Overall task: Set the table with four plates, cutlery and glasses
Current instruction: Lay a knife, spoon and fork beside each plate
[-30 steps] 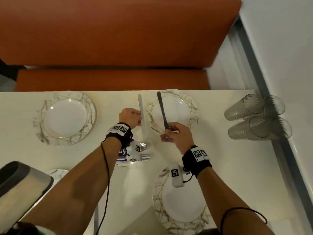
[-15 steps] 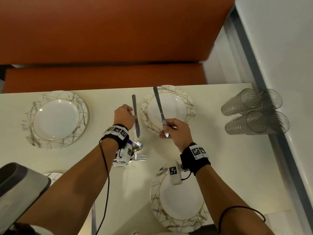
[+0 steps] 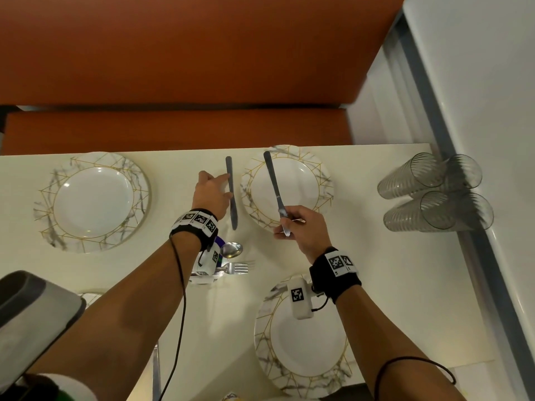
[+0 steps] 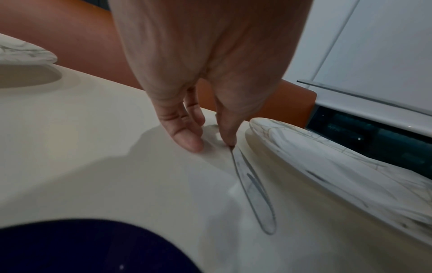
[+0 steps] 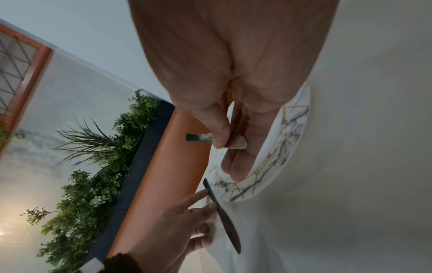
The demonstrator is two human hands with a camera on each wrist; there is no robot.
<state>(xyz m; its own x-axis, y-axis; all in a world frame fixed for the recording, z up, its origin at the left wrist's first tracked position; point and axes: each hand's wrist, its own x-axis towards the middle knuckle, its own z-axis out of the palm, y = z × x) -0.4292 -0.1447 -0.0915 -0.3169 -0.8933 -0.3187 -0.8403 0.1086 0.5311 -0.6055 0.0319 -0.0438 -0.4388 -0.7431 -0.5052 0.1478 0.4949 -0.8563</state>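
A table knife (image 3: 232,198) lies flat on the cream table (image 3: 376,285), just left of the far right plate (image 3: 315,172). My left hand (image 3: 223,183) touches its handle with straightened fingertips; in the left wrist view one fingertip (image 4: 228,138) rests on the knife (image 4: 254,194). My right hand (image 3: 285,224) pinches a second piece of cutlery (image 3: 272,178) near its head, the handle pointing away over that plate. The fingers hide its head. Other marbled plates sit far left (image 3: 95,201) and near right (image 3: 304,342).
Several clear glasses (image 3: 434,192) lie on their sides at the table's right edge by the wall. A spoon (image 3: 231,250) and a fork (image 3: 236,268) lie under my left wrist. An orange bench (image 3: 173,125) runs behind the table. A fourth plate's rim (image 3: 89,296) peeks out near left.
The knife went from raised in my left hand's grip down flat onto the table beside the plate, and those fingers straightened. My right hand kept its cutlery over the plate.
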